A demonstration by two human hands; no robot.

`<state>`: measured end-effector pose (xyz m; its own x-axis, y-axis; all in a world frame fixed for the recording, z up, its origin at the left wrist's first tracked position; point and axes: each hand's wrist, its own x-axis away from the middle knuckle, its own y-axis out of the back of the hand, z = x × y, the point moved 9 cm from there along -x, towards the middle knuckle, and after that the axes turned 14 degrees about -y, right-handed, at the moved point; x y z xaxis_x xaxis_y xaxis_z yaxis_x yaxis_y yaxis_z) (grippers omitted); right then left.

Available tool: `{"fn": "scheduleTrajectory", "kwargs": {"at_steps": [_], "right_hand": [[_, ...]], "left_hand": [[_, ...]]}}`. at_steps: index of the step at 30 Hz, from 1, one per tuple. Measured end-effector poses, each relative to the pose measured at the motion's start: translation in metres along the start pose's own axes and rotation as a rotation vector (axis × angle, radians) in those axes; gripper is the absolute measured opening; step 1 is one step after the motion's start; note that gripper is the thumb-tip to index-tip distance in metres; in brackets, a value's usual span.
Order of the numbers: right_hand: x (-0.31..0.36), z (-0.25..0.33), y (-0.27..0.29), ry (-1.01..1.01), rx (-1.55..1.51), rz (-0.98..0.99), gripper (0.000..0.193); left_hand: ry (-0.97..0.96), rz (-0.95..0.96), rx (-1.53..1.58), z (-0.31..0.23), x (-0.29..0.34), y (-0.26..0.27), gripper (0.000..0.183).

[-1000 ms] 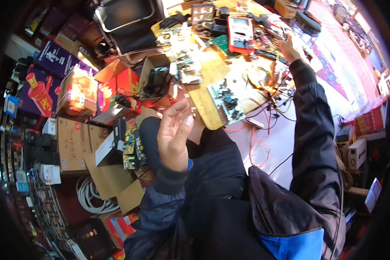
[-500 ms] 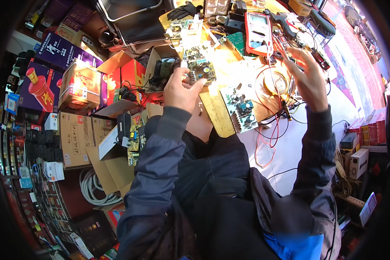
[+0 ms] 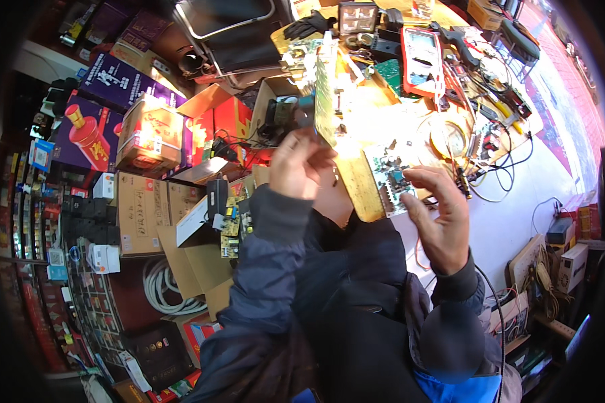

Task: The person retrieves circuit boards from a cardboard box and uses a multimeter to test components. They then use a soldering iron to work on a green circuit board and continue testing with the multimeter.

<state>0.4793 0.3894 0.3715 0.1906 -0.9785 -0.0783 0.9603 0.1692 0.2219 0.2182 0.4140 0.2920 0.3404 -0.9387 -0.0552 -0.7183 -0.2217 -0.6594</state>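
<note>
My left hand is closed at the lower end of a circuit board. That board stands nearly on edge above the table, its flat side turned to the right. A second circuit board, crowded with components, lies at the table's near edge. My right hand is at this board's right side, thumb and fingers apart, with the fingertips beside its components; whether they touch is hard to make out. Beyond my left hand, more circuit boards lie partly behind the raised one.
On the wooden table are a red-cased multimeter, a green board, a roll of yellowish tape, tangled cables and a black glove. Cardboard boxes crowd the left side. An open carton stands beside my left forearm.
My left hand has tipped its circuit board from lying flat to nearly upright. My right hand has come down and nearer, from beside the multimeter leads to the second board. The view has shifted slightly.
</note>
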Motion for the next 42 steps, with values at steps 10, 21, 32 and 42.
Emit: {"fn": "scheduleTrajectory", "kwargs": {"at_steps": [10,21,32,42], "right_hand": [[0.016,-0.027,-0.107,-0.209,-0.420,0.342,0.116],[0.038,-0.020,-0.133,-0.350,-0.523,0.412,0.105],[0.043,-0.047,-0.137,-0.540,-1.010,0.555,0.086],[0.062,-0.060,-0.153,-0.607,-1.355,0.674,0.077]], "left_hand": [[0.199,-0.052,0.323,0.032,0.117,0.024,0.032],[0.035,-0.005,0.208,0.033,0.118,0.050,0.028],[-0.276,-0.020,-0.632,-0.049,0.129,0.018,0.031],[-0.733,0.441,-1.327,-0.095,0.143,-0.083,0.033]]}}
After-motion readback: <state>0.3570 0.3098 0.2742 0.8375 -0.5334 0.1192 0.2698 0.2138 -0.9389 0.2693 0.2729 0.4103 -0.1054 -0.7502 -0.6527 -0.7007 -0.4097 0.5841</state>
